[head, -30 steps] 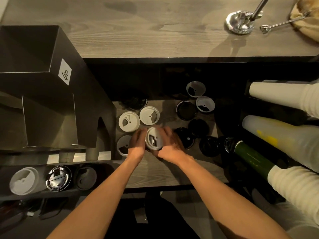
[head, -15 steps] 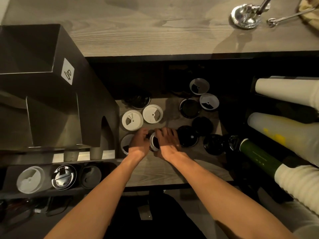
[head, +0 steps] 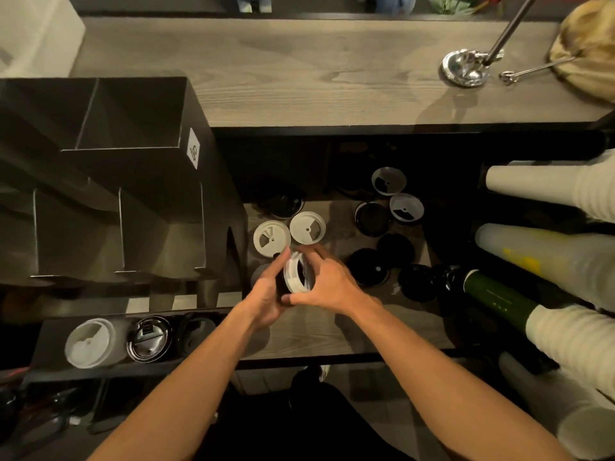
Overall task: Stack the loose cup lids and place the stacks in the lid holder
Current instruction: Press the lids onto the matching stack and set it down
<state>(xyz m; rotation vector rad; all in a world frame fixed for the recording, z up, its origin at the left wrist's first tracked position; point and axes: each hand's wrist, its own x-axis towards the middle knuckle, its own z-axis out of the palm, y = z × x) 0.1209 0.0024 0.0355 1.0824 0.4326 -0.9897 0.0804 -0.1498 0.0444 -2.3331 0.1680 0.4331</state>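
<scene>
Both hands hold a small stack of white lids (head: pixel 297 273), tilted on edge above the low wooden shelf (head: pixel 319 331). My left hand (head: pixel 268 297) cups it from the left with a finger along its rim. My right hand (head: pixel 327 284) grips it from the right. Two white lids (head: pixel 272 237) (head: pixel 307 227) lie just beyond the hands. Two more white lids (head: pixel 388 181) (head: pixel 406 207) and several black lids (head: pixel 368 267) lie to the right. The lid holder (head: pixel 50 357) at lower left holds a white stack (head: pixel 89 342), a clear-black stack (head: pixel 149 339) and a dark stack (head: pixel 196 332).
A black metal divider box (head: pixel 133 181) stands at left, close to the lids. Sleeves of stacked cups (head: pixel 545 188) (head: pixel 545 257) and a green-wrapped sleeve (head: pixel 499 299) lie at right. A higher wooden counter (head: pixel 299 71) runs behind, with a chrome stand base (head: pixel 464 68).
The held white lid stack has been lifted and turned on edge between my hands. The camera view has shifted downward, showing more of the upper counter.
</scene>
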